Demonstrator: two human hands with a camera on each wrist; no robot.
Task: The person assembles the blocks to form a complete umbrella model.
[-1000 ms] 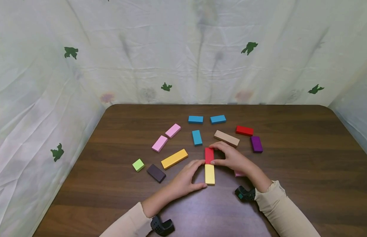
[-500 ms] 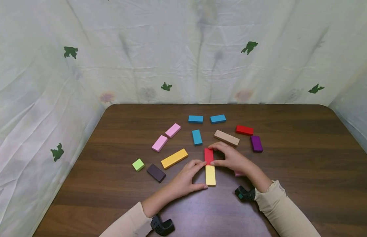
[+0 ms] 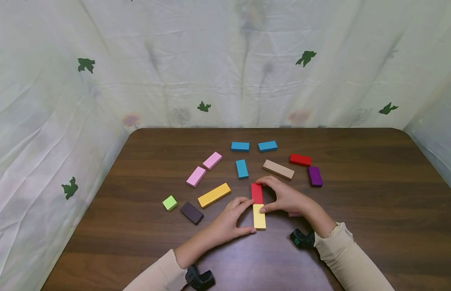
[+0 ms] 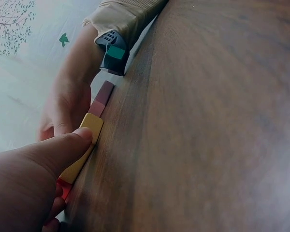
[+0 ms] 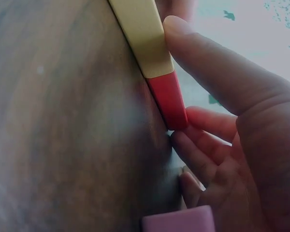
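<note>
A red block [image 3: 257,193] and a pale yellow block [image 3: 259,222] lie end to end on the table, red on the far side. My left hand [image 3: 229,222] pinches the yellow block lengthwise: the thumb is at its near end, and the index fingertip is by the joint on the left side. My right hand [image 3: 285,196] reaches over from the right, its index finger at the red block's far end. In the right wrist view its thumb [image 5: 203,60] presses on the yellow block [image 5: 145,38]. Partly hidden under the right wrist lies a pink block [image 3: 295,214].
Around the hands lie an orange-yellow block [image 3: 214,195], a black block [image 3: 192,213], a lime cube [image 3: 170,203], two pink blocks [image 3: 196,176], several blue blocks [image 3: 242,169], a tan block [image 3: 278,169], another red block [image 3: 300,159] and a purple block [image 3: 314,176].
The red and yellow pair has slid slightly toward the person. My right thumb has moved from the red block's side down onto the yellow block. The left hand has barely shifted.
</note>
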